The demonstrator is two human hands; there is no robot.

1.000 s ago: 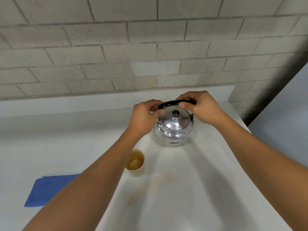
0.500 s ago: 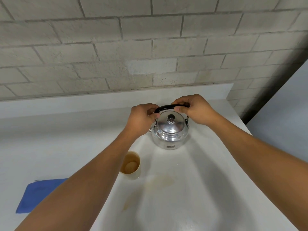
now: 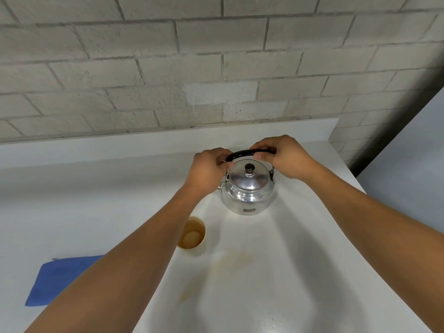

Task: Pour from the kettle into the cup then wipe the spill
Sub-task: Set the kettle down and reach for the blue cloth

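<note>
Both hands (image 3: 249, 164) gripping kettle (image 3: 247, 191) handle (image 3: 242, 153), cup (image 3: 192, 235) nearer, below left hand

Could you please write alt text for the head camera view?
Both hands, left hand and right hand, grip the black handle of a steel kettle standing on a white counter. Nearer, a cup, a brownish spill and a blue cloth.
</note>
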